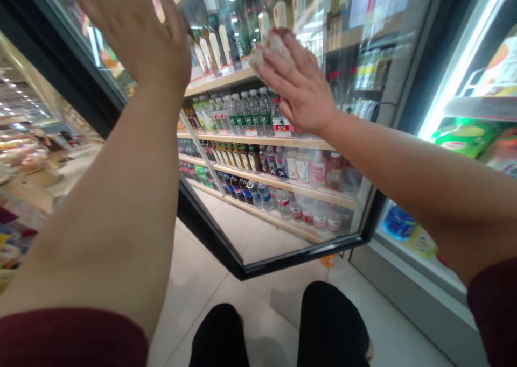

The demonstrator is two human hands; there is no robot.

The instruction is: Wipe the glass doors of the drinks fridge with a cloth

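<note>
A glass door (pixel 242 274) with a black frame stands swung open in front of me. My right hand (pixel 302 87) presses a crumpled whitish cloth (pixel 258 59) against the upper part of its pane, fingers laid over it. Raised at the upper left, my left hand (pixel 139 30) has its fingers apart and holds nothing I can see. Its fingertips run out of the top of the view, and whether the palm touches the glass I cannot tell.
Through the pane show shelves (pixel 274 182) with rows of bottled drinks (pixel 250 111). On the right is a lit cooler (pixel 407 232) with packaged goods. Pale floor tiles (pixel 194 281) lie below, with an orange object (pixel 328 261) beside the door's lower edge.
</note>
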